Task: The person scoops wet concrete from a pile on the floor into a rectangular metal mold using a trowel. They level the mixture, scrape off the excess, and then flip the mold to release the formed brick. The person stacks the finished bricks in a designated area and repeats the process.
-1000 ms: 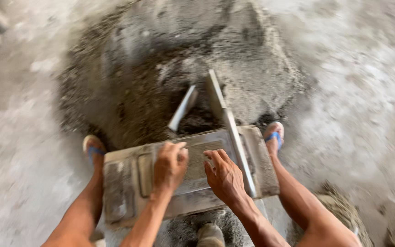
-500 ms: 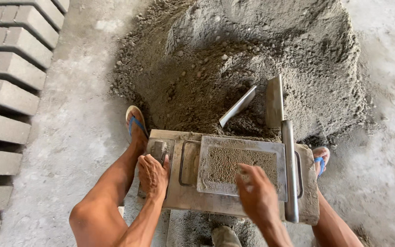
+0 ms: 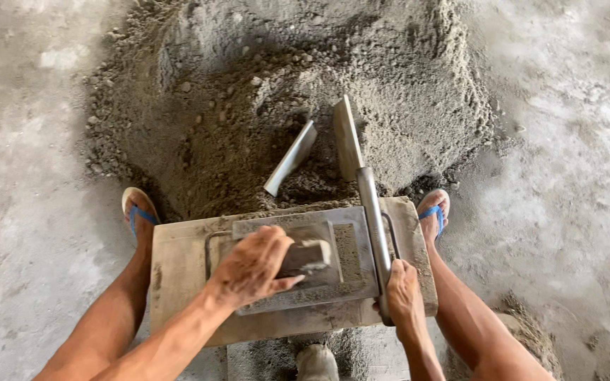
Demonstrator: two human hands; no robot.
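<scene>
In the head view, a grey metal mould [image 3: 351, 262] is seen lying on a flat wooden board [image 3: 178, 271], which rests on the floor at the near edge of a large heap of damp sandy mix [image 3: 284, 92]. The left hand [image 3: 255, 268] is laid over a small grey block [image 3: 308, 255] inside the mould; its grip is closed on that block, with fingers curled over the top and the thumb stretched along the near side. To the right of the block, a strip of packed mix is visible within the frame. The right hand [image 3: 404, 291] is closed around the near end of a long metal handle [image 3: 373, 226], which runs along the right side of the mould away from the person and ends in a flat blade [image 3: 346, 137] standing on edge in the heap. Just left of that blade, a second flat metal blade [image 3: 291, 159] is stuck at a slant in the mix. A foot in a blue-strapped sandal [image 3: 139, 212] is set at the left corner of the board, and another such foot [image 3: 433, 212] at the right corner. A pale concrete floor [image 3: 573, 176] is seen on both sides.
</scene>
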